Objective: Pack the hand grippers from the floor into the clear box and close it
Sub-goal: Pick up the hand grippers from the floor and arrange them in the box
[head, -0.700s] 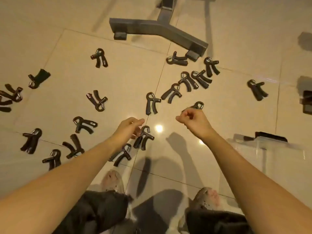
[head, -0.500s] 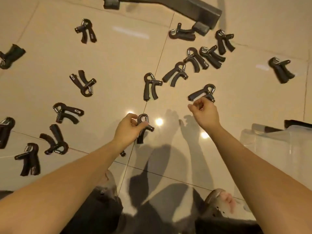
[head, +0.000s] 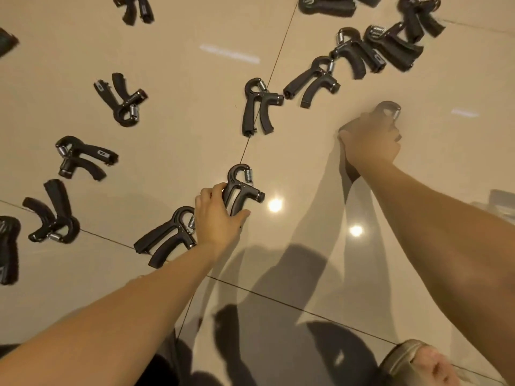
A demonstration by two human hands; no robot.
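Note:
Several black hand grippers with steel springs lie scattered on the beige tiled floor. My left hand (head: 220, 218) grips the handles of one hand gripper (head: 242, 188) near the middle. Another hand gripper (head: 167, 238) lies just left of that wrist. My right hand (head: 370, 140), blurred by motion, is curled round a hand gripper (head: 388, 110) whose looped head sticks out above the fingers. A further gripper (head: 257, 107) lies between the hands, farther out. A corner of the clear box (head: 501, 201) shows at the right edge.
More grippers cluster at the top right (head: 359, 54) and spread along the left side (head: 83, 157). My foot in a sandal (head: 418, 363) is at the bottom right. Dark shadows of my arms fall on the tiles below my hands.
The camera has dropped closer to the floor. My left hand has closed round the gripper it touched. My right hand has closed on its gripper and is moving.

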